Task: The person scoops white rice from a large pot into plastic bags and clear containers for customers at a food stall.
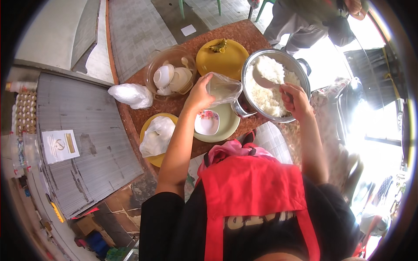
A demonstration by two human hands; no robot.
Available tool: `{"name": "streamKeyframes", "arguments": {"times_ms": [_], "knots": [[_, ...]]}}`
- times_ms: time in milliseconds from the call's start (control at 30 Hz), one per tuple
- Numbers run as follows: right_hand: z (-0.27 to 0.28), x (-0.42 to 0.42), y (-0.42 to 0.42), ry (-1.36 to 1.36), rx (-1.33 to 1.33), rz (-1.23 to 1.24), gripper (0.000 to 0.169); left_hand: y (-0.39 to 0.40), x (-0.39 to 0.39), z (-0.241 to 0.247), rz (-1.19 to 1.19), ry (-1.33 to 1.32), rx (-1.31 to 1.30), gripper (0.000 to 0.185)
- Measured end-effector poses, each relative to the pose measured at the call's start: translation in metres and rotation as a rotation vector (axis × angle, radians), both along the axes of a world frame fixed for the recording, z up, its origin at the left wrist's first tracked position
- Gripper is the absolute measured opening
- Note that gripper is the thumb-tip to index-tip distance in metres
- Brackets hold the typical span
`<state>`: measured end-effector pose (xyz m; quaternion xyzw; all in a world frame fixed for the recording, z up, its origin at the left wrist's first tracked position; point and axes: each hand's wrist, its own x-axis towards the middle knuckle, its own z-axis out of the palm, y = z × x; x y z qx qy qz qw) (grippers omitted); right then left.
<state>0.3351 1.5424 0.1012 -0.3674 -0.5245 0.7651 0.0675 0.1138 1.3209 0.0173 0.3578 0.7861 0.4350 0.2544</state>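
A clear plastic bag [224, 88] is in the grip of my left hand [200, 94], its mouth spread above a pale green plate [228, 125]. On that plate stands a small white dish [207, 123] with a flowered rim. My right hand [295, 100] holds a serving spoon [261, 78] by its handle, over a steel pot [302, 78] of cooked white rice [266, 100]. A mound of rice [271, 69] lies on the spoon. The part of the handle inside my fist is hidden.
Behind the bag is a yellow plate [209, 62] with a bit of food. A clear tub [151, 76] holds white bowls and a spoon. White plastic bags [130, 95] rest on the left, one on another yellow plate [163, 160]. Beyond the table [235, 32] stands a person [294, 19].
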Motion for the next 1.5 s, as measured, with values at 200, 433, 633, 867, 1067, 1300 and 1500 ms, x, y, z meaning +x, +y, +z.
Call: {"name": "streamKeyframes", "arguments": {"times_ms": [200, 433, 633, 867, 1067, 1300, 1500], "knots": [[0.004, -0.051, -0.056, 0.079, -0.133, 0.267, 0.015, -0.011, -0.004, 0.017, 0.045, -0.311, 0.026, 0.076], [-0.063, -0.103, -0.100, -0.252, 1.018, 0.627, 0.015, -0.023, -0.014, 0.008, 0.084, -0.330, 0.088, 0.080], [-0.091, -0.114, -0.126, -0.304, 1.655, 0.763, 0.014, -0.022, -0.017, -0.023, 0.189, -0.123, 0.188, 0.079], [-0.094, -0.110, -0.124, -0.347, 1.739, 0.746, 0.019, -0.026, -0.010, -0.025, 0.319, -0.045, 0.263, 0.073], [-0.082, -0.114, -0.127, -0.311, 1.670, 0.720, 0.021, -0.031, -0.003, -0.015, 0.342, -0.006, 0.231, 0.070], [-0.052, -0.102, -0.106, -0.154, 1.185, 0.617, 0.016, -0.032, 0.004, -0.010, 0.418, -0.054, 0.192, 0.059], [0.015, -0.046, -0.044, -0.292, 1.142, 0.283, 0.020, -0.034, 0.015, -0.014, 0.323, 0.037, 0.177, 0.045]]}}
